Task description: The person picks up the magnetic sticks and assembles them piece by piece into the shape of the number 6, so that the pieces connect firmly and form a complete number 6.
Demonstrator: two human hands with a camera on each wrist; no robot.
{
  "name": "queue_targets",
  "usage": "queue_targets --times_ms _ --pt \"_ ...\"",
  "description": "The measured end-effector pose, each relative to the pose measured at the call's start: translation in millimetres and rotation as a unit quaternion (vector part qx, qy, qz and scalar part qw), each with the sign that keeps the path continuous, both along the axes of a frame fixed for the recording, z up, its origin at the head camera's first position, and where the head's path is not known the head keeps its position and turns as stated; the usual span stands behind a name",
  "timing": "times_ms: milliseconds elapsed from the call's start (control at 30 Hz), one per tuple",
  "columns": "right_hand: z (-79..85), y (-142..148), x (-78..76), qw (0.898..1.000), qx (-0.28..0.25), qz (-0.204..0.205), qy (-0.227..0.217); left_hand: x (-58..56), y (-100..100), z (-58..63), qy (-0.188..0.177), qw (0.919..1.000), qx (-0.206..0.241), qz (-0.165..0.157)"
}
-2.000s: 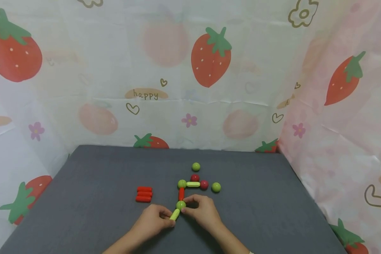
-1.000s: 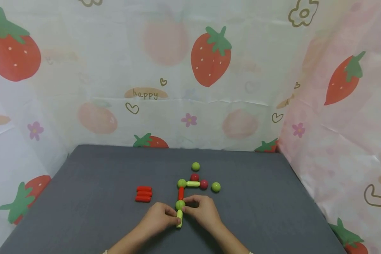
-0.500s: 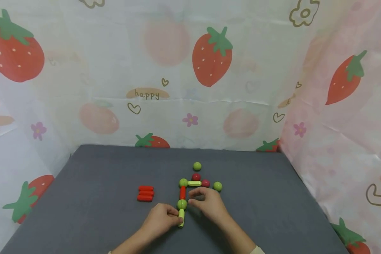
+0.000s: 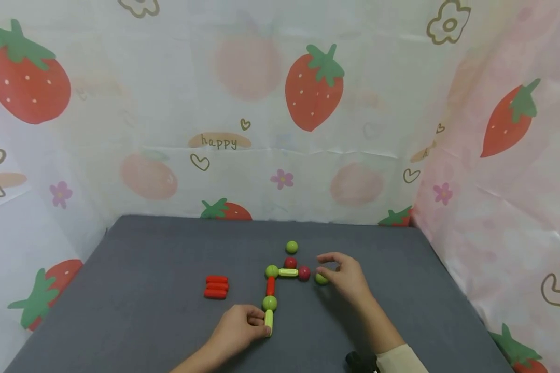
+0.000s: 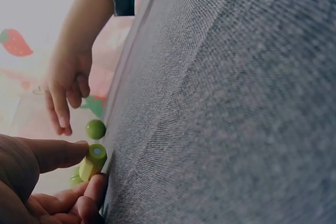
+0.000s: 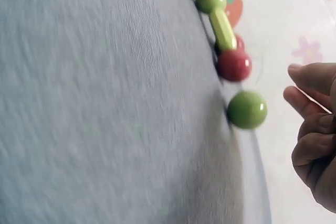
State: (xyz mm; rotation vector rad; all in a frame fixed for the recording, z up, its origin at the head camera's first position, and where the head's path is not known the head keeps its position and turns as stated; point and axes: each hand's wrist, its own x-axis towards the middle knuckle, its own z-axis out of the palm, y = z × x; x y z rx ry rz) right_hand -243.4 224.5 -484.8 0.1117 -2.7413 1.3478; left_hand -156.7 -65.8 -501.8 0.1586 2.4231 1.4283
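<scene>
My left hand (image 4: 239, 326) pinches a yellow-green rod (image 4: 269, 322), the near end of a chain of rods and balls. In the left wrist view, thumb and fingers lie on either side of that rod (image 5: 93, 162). Ahead of it the chain has a green ball (image 4: 269, 303), a red rod (image 4: 270, 286), another green ball (image 4: 271, 271), then a yellow-green rod (image 4: 288, 272) to the right, ending at a red ball (image 4: 304, 273). My right hand (image 4: 349, 277) hovers over a loose green ball (image 4: 320, 280), thumb and forefinger parted, other fingers curled; in the right wrist view this ball (image 6: 247, 109) stands apart from the fingertips.
Three red rods (image 4: 216, 287) lie side by side left of the chain. Behind its right-hand rod sits a second red ball (image 4: 290, 262), with a green ball (image 4: 291, 247) farther back. A strawberry-print cloth (image 4: 168, 103) walls in the dark grey table (image 4: 158, 269).
The left hand has swung the near rod from a slant into line with the red rod. The right hand has let go of the near green ball and moved right and away, over the loose one.
</scene>
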Motion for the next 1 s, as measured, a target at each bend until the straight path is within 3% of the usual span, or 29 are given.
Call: queue_targets --times_ms 333,600,1000 --pt "-14.4 18 -6.5 0.998 0.053 0.013 -0.028 0.4 0 -1.6 0.006 0.9999 -0.005 0.012" --pt "-22.8 21 -5.7 0.997 0.058 0.014 -0.048 1.4 3 -3.9 0.023 0.9993 -0.015 0.025" --pt "-20.5 19 0.3 0.997 0.056 0.002 -0.044 1.0 6 -1.0 0.026 0.9987 -0.027 0.033"
